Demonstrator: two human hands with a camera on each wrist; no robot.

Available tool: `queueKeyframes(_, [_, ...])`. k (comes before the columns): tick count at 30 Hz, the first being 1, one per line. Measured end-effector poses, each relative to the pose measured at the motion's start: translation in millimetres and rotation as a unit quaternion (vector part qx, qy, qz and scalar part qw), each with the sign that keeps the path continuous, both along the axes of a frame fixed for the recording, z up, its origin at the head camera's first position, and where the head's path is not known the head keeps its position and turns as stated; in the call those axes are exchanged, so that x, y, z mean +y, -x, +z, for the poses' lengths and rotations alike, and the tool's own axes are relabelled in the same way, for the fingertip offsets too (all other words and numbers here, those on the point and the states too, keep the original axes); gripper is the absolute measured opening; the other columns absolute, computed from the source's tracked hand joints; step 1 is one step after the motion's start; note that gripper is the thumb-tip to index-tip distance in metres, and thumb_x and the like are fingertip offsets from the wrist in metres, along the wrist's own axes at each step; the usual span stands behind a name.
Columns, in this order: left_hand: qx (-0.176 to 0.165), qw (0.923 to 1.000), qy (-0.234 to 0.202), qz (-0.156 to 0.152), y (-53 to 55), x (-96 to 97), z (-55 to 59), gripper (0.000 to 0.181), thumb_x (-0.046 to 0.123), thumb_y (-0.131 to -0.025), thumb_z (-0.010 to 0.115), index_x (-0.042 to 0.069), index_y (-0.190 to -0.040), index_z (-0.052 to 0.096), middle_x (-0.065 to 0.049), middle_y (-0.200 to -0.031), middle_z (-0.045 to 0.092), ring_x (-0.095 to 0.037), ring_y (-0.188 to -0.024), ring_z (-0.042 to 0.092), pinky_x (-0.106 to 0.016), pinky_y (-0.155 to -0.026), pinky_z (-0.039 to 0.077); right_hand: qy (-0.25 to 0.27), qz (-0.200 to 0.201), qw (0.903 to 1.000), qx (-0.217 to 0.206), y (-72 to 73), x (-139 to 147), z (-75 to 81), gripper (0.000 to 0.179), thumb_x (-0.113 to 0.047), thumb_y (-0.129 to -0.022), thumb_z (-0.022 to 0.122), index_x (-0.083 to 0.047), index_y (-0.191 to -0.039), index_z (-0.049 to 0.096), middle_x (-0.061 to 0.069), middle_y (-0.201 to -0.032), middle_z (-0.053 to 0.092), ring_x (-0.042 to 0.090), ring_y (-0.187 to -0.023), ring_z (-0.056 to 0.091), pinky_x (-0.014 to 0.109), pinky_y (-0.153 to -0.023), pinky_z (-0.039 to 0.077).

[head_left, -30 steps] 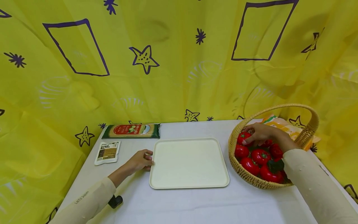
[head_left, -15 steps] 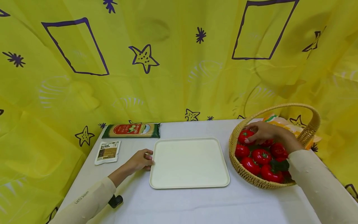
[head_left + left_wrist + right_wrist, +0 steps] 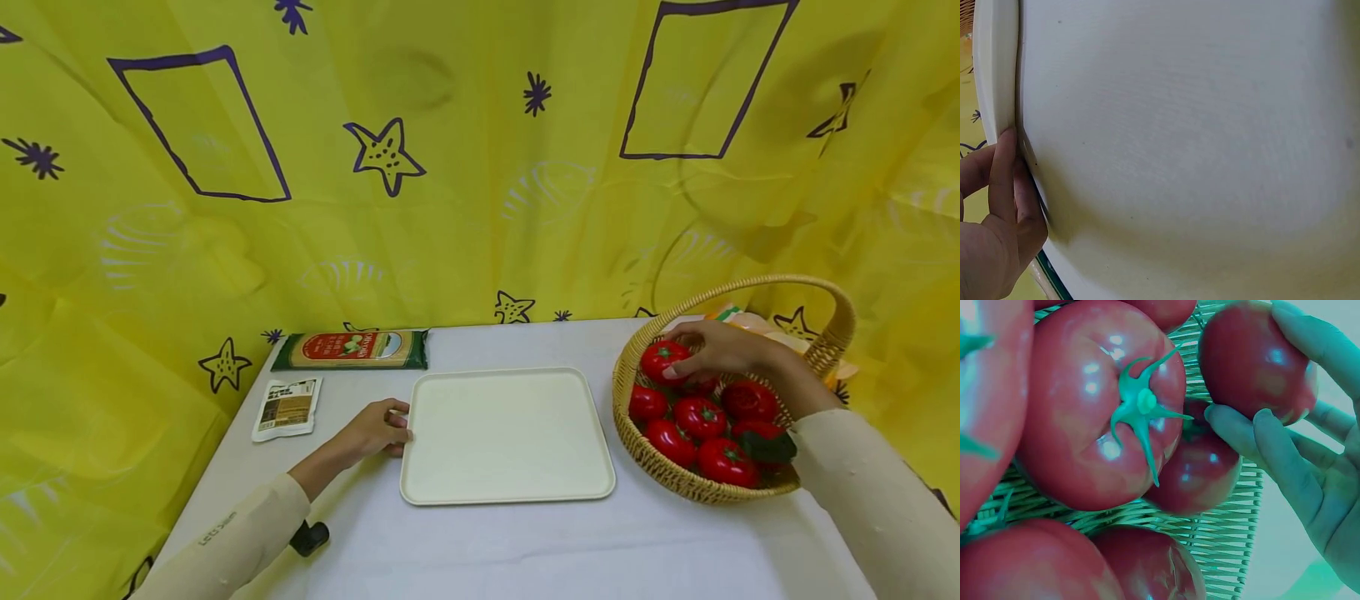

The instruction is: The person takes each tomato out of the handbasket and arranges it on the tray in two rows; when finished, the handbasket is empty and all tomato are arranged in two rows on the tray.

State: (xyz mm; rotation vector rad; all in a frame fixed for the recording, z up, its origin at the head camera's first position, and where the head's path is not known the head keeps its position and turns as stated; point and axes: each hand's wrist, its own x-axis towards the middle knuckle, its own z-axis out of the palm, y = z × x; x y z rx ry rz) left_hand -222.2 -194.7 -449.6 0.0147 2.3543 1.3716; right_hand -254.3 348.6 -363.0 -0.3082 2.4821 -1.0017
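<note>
Pinched in the right hand, at the right of the head view: a red tomato, at the upper left within the outline of a wicker basket. In the right wrist view, at upper right, one digit against the top of the fruit and two fingertips close together on its lower side, all clamped on it. Contact with the fruit beneath: impossible to tell.

Inside the same basket, heaped side by side, several more tomatoes, some with green star-shaped calyxes in sight; at the lower right of the heap, near the right sleeve, a dark green leaf-like piece. Above all of them, a tall arched handle.

In the middle of the frame, just beside the basket, a cream rectangular tray with a raised rim, flat on a white tablecloth. At its left edge, the left hand, fingers curled and gripping the rim.

At upper left of the tabletop, a long green-ended packet; below it, a small white pouch with a brown label. Behind the basket, partly hidden, an orange-and-white bag. Across the background, a yellow curtain with purple stars.
</note>
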Motion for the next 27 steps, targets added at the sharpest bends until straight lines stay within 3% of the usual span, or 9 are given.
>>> queueKeyframes(15, [-0.005, 0.9999, 0.014, 0.006, 3.6, 1.3, -0.9, 0.05, -0.002, -0.088, 0.069, -0.007, -0.134, 0.051, -0.013, -0.099, 0.057, -0.017, -0.076, 0.061, -0.028, -0.065, 0.061, -0.003, 0.006, 0.9989, 0.047, -18.3, 0.2, 5.9, 0.066, -0.029, -0.091, 0.075, 0.003, -0.142, 0.048, 0.024, -0.129, 0.059, 0.025, -0.079, 0.067, 0.038, -0.07, 0.061])
queueKeyframes(22, [-0.006, 0.9998, 0.015, 0.009, 2.6, 1.2, -1.2, 0.05, -0.003, -0.088, 0.069, -0.007, -0.134, 0.05, -0.013, -0.099, 0.057, -0.017, -0.077, 0.061, -0.028, -0.065, 0.061, -0.036, 0.03, 0.9914, 0.122, -31.9, 4.2, 10.2, 0.053, -0.031, -0.088, 0.076, -0.008, -0.133, 0.06, 0.019, -0.135, 0.059, 0.032, -0.114, 0.059, 0.037, -0.084, 0.054])
queueKeyframes(24, [-0.007, 0.9998, 0.014, 0.008, 2.1, 1.2, -0.8, 0.05, -0.003, -0.088, 0.069, -0.007, -0.135, 0.05, -0.013, -0.099, 0.057, -0.017, -0.077, 0.061, -0.029, -0.066, 0.061, -0.039, 0.037, 0.989, 0.137, -36.2, 5.1, 12.2, 0.051, -0.031, -0.088, 0.077, -0.008, -0.131, 0.062, 0.016, -0.134, 0.06, 0.032, -0.116, 0.058, 0.035, -0.084, 0.053])
queueKeyframes(27, [-0.007, 0.9998, 0.015, 0.009, 2.1, 1.0, -0.4, 0.05, -0.003, -0.088, 0.069, -0.007, -0.135, 0.05, -0.013, -0.099, 0.057, -0.017, -0.077, 0.061, -0.029, -0.065, 0.061, -0.033, 0.042, 0.9903, 0.128, -43.3, 6.4, 15.3, 0.053, -0.03, -0.088, 0.076, -0.007, -0.133, 0.06, 0.015, -0.132, 0.062, 0.032, -0.112, 0.062, 0.031, -0.081, 0.054])
